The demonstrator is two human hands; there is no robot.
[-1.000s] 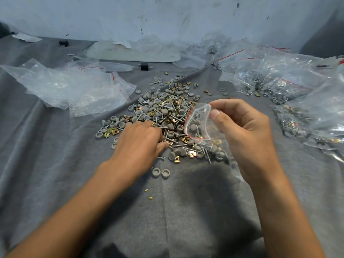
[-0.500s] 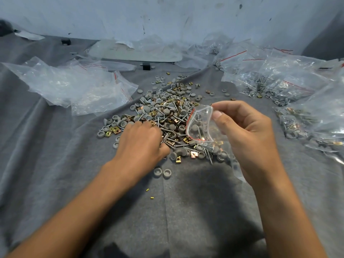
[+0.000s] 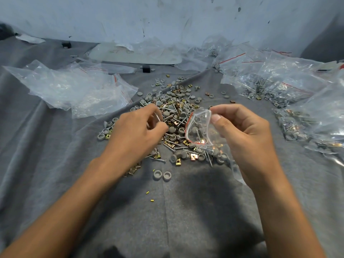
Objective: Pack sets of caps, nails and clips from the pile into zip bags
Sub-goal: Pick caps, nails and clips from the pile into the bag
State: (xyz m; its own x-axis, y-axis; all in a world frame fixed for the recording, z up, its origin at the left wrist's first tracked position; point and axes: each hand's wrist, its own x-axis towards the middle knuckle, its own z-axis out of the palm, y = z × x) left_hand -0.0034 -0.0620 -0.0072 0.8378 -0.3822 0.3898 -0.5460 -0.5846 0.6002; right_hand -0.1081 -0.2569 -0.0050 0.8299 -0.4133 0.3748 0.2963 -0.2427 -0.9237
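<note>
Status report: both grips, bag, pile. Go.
Left grip pinches a nail over the pile. Right grip holds the zip bag, mouth open. Nothing blocking the mouth.

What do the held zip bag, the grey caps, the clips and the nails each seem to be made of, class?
Zip bag: thin clear plastic film, glossy; contents show through.
Grey caps: probably moulded plastic, matte and uniform.
Clips: folded sheet metal, brassy plating, glinting.
Nails: likely steel, silvery shine.

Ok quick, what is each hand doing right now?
Left hand: closed, pinching a nail.
Right hand: closed, holding the zip bag with its mouth open.
</note>
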